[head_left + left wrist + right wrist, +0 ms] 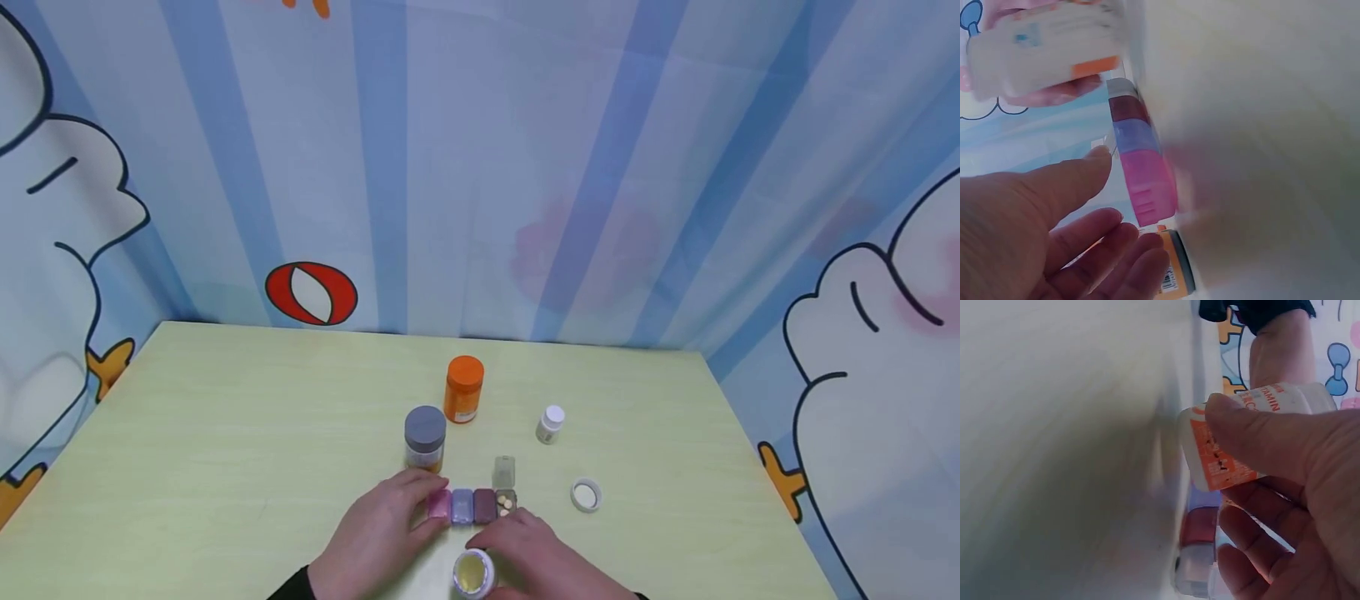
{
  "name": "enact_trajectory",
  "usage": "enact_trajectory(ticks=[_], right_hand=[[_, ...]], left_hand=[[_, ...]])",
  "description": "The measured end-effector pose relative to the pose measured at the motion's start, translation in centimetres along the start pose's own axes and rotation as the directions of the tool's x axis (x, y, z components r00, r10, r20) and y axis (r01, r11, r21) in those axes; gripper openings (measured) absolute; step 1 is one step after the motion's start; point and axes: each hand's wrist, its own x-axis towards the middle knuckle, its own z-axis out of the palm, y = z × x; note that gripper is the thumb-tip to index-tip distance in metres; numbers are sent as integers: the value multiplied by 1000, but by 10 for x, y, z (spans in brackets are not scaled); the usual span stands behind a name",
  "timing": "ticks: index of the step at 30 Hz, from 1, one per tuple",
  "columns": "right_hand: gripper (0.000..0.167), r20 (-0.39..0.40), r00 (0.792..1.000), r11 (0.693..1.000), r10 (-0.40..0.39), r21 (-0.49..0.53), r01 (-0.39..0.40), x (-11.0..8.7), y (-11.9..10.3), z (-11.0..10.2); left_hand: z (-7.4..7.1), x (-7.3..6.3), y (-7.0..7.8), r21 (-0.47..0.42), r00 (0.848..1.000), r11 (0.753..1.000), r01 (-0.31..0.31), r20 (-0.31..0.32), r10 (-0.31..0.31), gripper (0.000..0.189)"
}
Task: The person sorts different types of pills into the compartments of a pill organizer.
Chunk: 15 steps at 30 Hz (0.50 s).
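Observation:
My right hand (528,550) grips an uncapped white vitamin bottle (1229,444) with an orange label, tilted in front of the pill organizer. From above, the bottle's open mouth looks yellowish inside. The pill organizer (462,507) has pink, blue, dark red and grey compartments in a row. Its grey compartment (506,502) at the right end has its lid (504,472) raised and holds several pale tablets. Around the pink end lies my left hand (390,521), thumb and fingers apart and loosely bent; whether they touch the organizer is unclear. The left wrist view shows the pink compartment (1144,181) beside its fingers.
Behind the organizer stand a grey-capped bottle (425,437) and an orange bottle (464,390). A small white-capped bottle (551,424) is farther right. A white ring-shaped cap (586,495) lies right of the organizer. A patterned curtain (465,167) hangs behind the table (247,417).

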Motion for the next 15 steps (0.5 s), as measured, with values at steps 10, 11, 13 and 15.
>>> enact_trajectory(ticks=[10,11,13,15], right_hand=[[61,-33,982,981,188,-48,-190,-16,2,-13],[65,-63,967,968,245,-35,-248,-20,4,-19],[69,-158,915,924,372,-27,-381,-27,13,-32],[71,-272,833,861,482,-30,-508,-32,25,-43]], left_hand=[[-8,-6,6,2,998,998,-57,-41,57,24],[-9,-8,7,-26,998,997,-67,-13,67,22],[-12,-10,9,-75,994,994,-78,75,84,22],[-14,-11,11,-143,977,988,-58,196,86,28]])
